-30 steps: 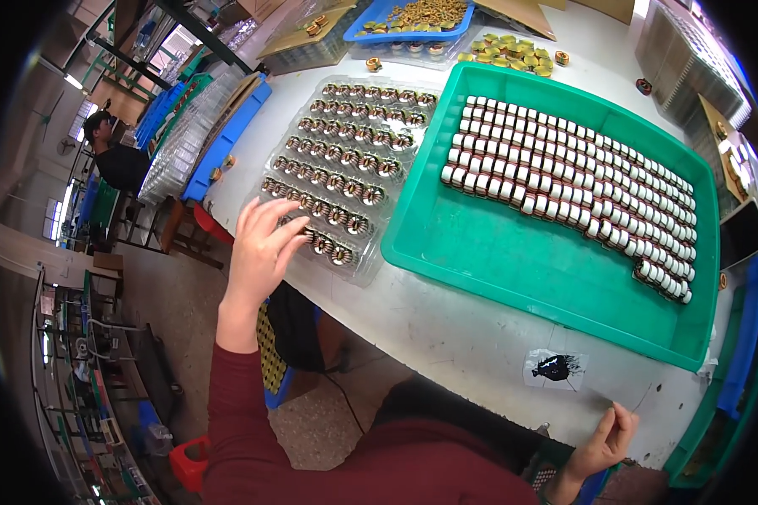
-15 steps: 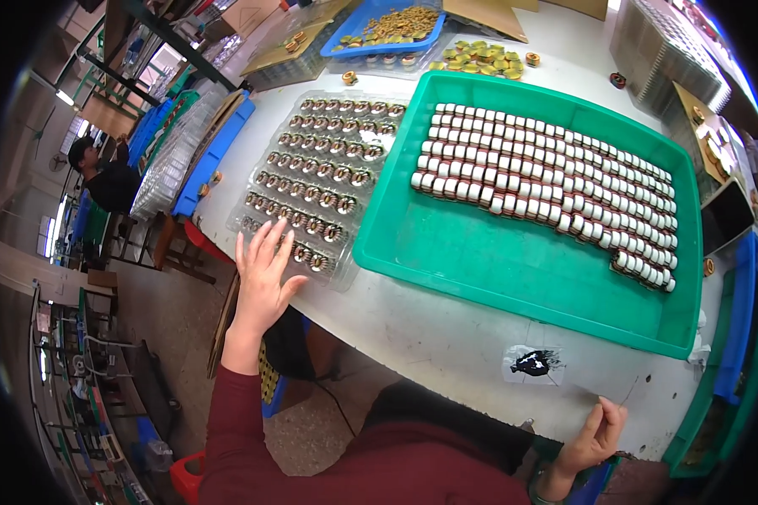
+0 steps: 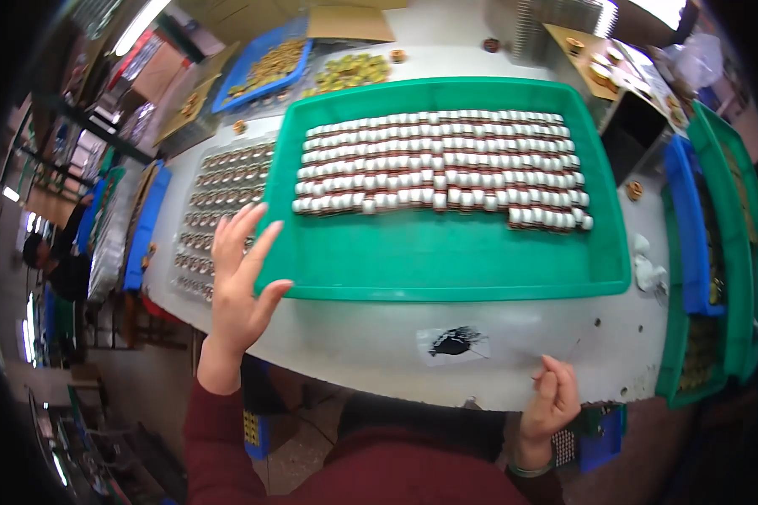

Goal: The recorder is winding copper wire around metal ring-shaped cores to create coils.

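Right hand (image 3: 552, 404): closest to me, at the near edge of the white table (image 3: 354, 332), fingers curled and thumb against them; I can't tell whether something small is pinched there.
Black-stained sheet (image 3: 452, 341): flat on the table, just beyond and left of that hand.
Left hand (image 3: 240, 282): raised, fingers spread and thumb out, with nothing in the grip; it overlaps the near left corner of the green tray, though contact I can't make out.
Green tray (image 3: 446, 261): on the table in front of the person.
White-topped coils (image 3: 438, 168): packed in rows across its far part, a short row nearest at right.
Clear plastic tray (image 3: 178, 268): left of the green one, with ring-shaped wound coils (image 3: 227, 177) in rows.
Yellow-green pieces (image 3: 349, 74): heaped behind the green tray.
Person in dark clothing (image 3: 67, 273): far off at left.
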`<move>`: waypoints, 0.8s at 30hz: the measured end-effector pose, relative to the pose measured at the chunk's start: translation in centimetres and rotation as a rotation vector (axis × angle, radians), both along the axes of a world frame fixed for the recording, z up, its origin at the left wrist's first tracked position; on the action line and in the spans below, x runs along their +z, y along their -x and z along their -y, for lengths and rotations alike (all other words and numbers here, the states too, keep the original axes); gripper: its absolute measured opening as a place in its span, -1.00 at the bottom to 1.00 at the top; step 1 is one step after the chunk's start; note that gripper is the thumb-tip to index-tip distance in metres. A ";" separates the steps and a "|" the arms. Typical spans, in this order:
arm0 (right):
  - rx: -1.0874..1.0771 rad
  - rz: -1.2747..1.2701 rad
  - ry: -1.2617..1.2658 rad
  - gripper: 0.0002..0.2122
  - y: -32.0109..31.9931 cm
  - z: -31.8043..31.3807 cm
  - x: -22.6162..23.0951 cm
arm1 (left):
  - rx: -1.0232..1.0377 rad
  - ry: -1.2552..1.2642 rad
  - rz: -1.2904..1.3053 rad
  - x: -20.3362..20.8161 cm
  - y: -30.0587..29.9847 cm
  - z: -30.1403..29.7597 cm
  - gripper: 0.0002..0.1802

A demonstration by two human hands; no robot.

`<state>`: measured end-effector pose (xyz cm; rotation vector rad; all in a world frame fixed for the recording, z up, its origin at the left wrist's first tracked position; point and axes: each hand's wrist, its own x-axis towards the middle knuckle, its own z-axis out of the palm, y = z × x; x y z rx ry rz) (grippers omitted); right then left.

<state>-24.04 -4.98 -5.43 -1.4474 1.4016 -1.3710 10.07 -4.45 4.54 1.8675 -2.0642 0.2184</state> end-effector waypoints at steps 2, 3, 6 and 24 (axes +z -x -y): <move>0.065 0.041 0.028 -0.81 -1.4 0.0 1.0 | -0.190 0.001 0.006 1.5 1.3 2.6 -0.52; 0.059 0.049 0.023 -0.81 -1.2 0.1 0.9 | -0.310 -0.016 0.028 1.4 3.0 5.0 -0.57; 0.059 0.069 0.055 -0.81 -0.6 0.1 0.9 | -0.566 -0.011 0.063 0.5 8.2 10.6 -0.69; 0.129 0.073 0.160 -0.81 -0.3 0.4 0.9 | -1.016 0.265 0.669 -4.3 12.7 18.8 -0.94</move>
